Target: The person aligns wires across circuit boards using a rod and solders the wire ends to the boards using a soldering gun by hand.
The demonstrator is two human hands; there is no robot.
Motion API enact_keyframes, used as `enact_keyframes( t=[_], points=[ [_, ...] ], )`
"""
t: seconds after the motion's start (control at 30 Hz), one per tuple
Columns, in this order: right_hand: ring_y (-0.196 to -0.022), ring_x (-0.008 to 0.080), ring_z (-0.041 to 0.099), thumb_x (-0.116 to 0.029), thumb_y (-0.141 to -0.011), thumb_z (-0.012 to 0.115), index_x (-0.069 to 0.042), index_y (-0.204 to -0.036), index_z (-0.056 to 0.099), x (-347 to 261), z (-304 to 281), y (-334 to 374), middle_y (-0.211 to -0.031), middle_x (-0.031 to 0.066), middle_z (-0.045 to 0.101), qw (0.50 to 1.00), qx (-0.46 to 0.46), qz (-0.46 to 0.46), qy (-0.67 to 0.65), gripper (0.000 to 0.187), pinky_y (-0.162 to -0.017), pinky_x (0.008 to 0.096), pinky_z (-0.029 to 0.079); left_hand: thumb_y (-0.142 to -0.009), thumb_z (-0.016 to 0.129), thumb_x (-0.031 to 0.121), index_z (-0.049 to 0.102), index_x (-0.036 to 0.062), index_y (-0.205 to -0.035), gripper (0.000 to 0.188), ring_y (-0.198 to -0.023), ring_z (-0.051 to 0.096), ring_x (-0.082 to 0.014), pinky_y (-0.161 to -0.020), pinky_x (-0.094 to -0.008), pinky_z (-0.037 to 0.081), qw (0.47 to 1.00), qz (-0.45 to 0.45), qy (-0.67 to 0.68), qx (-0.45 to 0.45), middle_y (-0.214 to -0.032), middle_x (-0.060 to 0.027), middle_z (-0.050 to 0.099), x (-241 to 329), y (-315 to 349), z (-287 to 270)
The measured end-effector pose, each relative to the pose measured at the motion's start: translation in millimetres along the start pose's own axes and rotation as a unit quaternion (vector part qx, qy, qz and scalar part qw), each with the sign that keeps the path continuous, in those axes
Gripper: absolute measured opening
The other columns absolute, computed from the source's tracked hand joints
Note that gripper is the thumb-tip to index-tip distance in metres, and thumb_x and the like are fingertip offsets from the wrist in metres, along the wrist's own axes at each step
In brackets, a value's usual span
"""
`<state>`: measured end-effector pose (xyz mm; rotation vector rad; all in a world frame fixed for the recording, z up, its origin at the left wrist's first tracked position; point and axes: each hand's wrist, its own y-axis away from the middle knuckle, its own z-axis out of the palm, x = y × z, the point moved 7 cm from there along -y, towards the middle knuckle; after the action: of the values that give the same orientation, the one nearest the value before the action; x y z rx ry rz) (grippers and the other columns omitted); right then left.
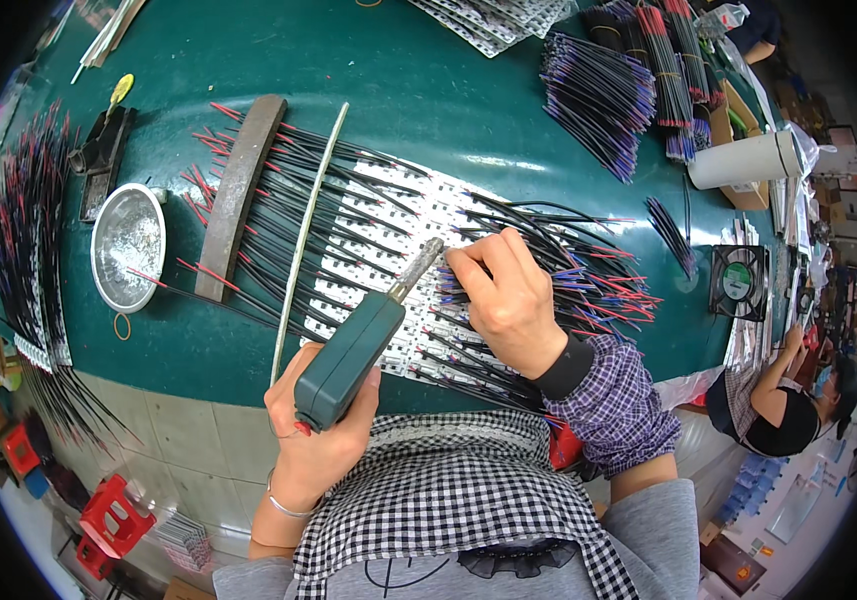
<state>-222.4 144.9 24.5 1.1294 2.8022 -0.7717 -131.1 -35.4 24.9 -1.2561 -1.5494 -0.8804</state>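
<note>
My left hand (323, 420) is closed around the body of a dark green soldering gun (353, 360). Its metal tip (432, 248) reaches up and right to the white circuit board panel (363, 215). My right hand (510, 300) is bent into a pinch just right of that tip, over the panel, on what looks like a thin black wire; its end is mostly hidden by the fingers. More black wires with blue and red ends (598, 285) fan out to the right beneath this hand. Along the panel's left side, black wires with red ends (278, 220) spread leftward.
A metal bar (238, 200) and a thin pale strip (308, 245) lie across the left wires. Further left stand a silvery bowl (129, 250) and a dark stand (105, 160). Wire bundles (598, 100), a white tube (748, 160) and a small fan (738, 282) occupy the right.
</note>
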Motion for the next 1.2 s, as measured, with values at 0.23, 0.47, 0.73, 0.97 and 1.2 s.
enact_keyframes(
  t=[0.23,0.47,0.73,0.97,1.2],
  points=[
    [-0.075,0.0266,0.057,0.011,-0.061,0.063,0.003,-0.097,0.069,0,-2,-1,-0.085,0.01,0.059,0.999,0.022,0.02,-0.026,0.038,-0.059,0.0361,0.049,-0.078,0.075,-0.007,0.07,-0.004,-0.088,0.012,-0.059,0.056,-0.0134,-0.053,-0.0282,0.044,1.0,0.017,0.013,0.01,-0.077,-0.0076,0.063,1,-2,-3],
    [-0.082,0.0252,0.056,0.002,-0.07,0.065,0.005,-0.1,0.067,1,1,1,-0.087,0.0098,0.054,1.0,-0.013,0.008,-0.011,0.03,-0.059,0.0319,0.051,-0.078,0.075,-0.007,0.07,-0.0035,-0.086,0.01,-0.058,0.055,-0.0132,-0.053,-0.0283,0.043,1.0,0.022,0.015,0.015,-0.076,-0.0072,0.063,1,-2,-4],
    [-0.08,0.0251,0.056,0.003,-0.071,0.067,0.006,-0.1,0.068,0,0,-1,-0.086,0.0104,0.053,0.999,-0.015,0.019,-0.023,0.03,-0.058,0.0325,0.05,-0.077,0.075,-0.007,0.068,-0.0037,-0.084,0.011,-0.06,0.056,-0.0153,-0.054,-0.0293,0.044,1.0,0.024,-0.009,-0.002,-0.075,-0.008,0.061,2,-4,-2],
    [-0.08,0.0255,0.056,0.003,-0.07,0.067,0.007,-0.101,0.068,-1,2,-2,-0.086,0.0108,0.054,1.0,-0.015,0.017,-0.021,0.031,-0.058,0.0326,0.05,-0.077,0.074,-0.008,0.068,-0.0035,-0.084,0.01,-0.061,0.058,-0.0163,-0.055,-0.0294,0.044,1.0,0.012,-0.013,-0.009,-0.075,-0.0085,0.062,0,-5,-5],
    [-0.08,0.0255,0.056,0.004,-0.07,0.066,0.007,-0.101,0.068,-1,1,-3,-0.086,0.0106,0.053,1.0,-0.018,0.016,-0.018,0.032,-0.058,0.0325,0.05,-0.073,0.075,-0.008,0.071,-0.0024,-0.086,0.014,-0.065,0.062,-0.0208,-0.059,-0.0311,0.049,0.999,0.03,-0.014,0.005,-0.08,-0.0101,0.066,7,-3,-10]
  ],
)
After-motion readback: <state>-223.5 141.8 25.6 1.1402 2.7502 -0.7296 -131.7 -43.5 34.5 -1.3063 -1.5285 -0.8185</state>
